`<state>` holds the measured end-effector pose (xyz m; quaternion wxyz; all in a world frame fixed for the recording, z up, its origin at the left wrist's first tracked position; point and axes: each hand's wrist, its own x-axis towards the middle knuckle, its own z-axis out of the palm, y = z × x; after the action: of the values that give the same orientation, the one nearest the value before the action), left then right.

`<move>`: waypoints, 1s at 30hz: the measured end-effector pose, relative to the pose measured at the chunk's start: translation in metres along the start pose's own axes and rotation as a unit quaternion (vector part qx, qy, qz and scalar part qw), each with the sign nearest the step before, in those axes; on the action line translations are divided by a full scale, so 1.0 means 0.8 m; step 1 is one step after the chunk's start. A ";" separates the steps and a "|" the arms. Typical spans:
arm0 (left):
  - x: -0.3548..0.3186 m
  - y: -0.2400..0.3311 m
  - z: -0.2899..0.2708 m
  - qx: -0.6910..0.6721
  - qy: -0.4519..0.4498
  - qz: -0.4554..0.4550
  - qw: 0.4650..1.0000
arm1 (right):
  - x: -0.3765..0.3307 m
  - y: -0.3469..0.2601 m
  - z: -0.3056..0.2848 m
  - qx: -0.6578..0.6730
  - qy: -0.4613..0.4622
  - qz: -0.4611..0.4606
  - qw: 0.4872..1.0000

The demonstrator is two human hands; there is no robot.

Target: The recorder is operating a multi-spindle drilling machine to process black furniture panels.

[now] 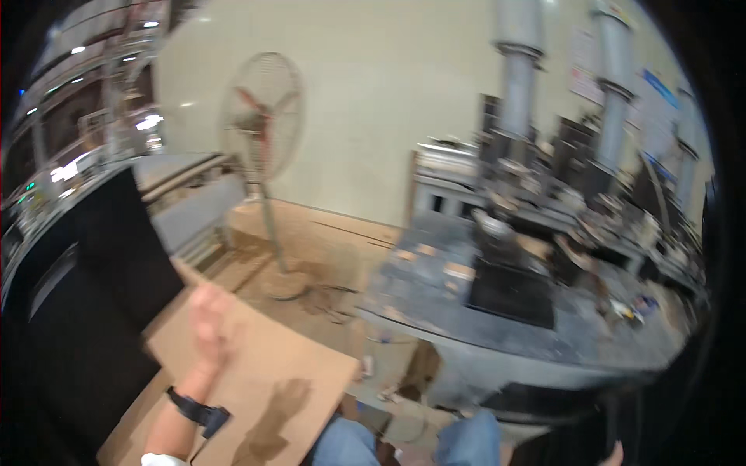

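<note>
My left hand [210,326], blurred by motion, is raised over a brown cardboard sheet [318,365] at the lower left. Its fingers look stretched out, with nothing visible in them, and its shadow falls on the cardboard. A dark band with a small device [203,413] circles that wrist. Large black sheets [93,311] stand or lie left of the cardboard. At the lower right edge only a little of my right hand [614,456] shows, its fingers at the edge of a dark flat sheet [556,446]. Most of that hand is out of the picture.
A grey metal worktable [435,326] on the right bears a black flat plate [511,295], small pale pieces and machinery under thick pipes [519,85]. A pedestal fan [264,116] stands by the pale wall. Cables [334,303] lie on the floor near it.
</note>
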<state>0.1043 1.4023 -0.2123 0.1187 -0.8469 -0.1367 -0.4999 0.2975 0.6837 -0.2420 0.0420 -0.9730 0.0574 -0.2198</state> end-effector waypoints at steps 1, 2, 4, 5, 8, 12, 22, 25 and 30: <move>0.010 0.072 0.065 -0.157 -0.037 -0.011 0.987 | -0.007 0.003 -0.002 -0.030 -0.036 0.026 0.999; 0.047 0.145 0.097 -0.222 -0.142 0.062 0.963 | -0.006 0.022 0.029 0.016 0.021 -0.003 1.000; 0.068 0.272 0.177 -0.277 -0.249 0.154 0.915 | -0.007 0.026 0.051 -0.019 0.039 -0.086 0.995; 0.075 0.330 0.217 -0.305 -0.277 0.176 0.894 | -0.005 0.023 0.055 0.026 0.079 -0.130 0.988; 0.078 0.450 0.329 -0.309 -0.321 0.157 0.882 | 0.025 -0.015 0.057 0.167 0.129 -0.167 0.963; 0.082 0.521 0.357 -0.246 -0.321 0.094 0.910 | 0.113 -0.081 0.047 0.181 0.144 -0.337 0.913; 0.091 0.515 0.357 -0.215 -0.397 0.162 0.877 | 0.240 -0.265 0.124 0.241 0.135 -0.426 0.861; 0.100 0.515 0.347 -0.230 -0.423 0.160 0.862 | 0.242 -0.271 0.126 0.219 0.128 -0.433 0.865; 0.055 0.473 0.274 -0.274 -0.265 0.236 0.894 | 0.257 -0.286 0.172 0.188 0.117 -0.454 0.863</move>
<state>0.4359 1.1276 -0.3019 -0.0443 -0.9542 0.1837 -0.2318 0.5622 0.8911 -0.2544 0.1125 -0.8323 -0.4287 -0.3331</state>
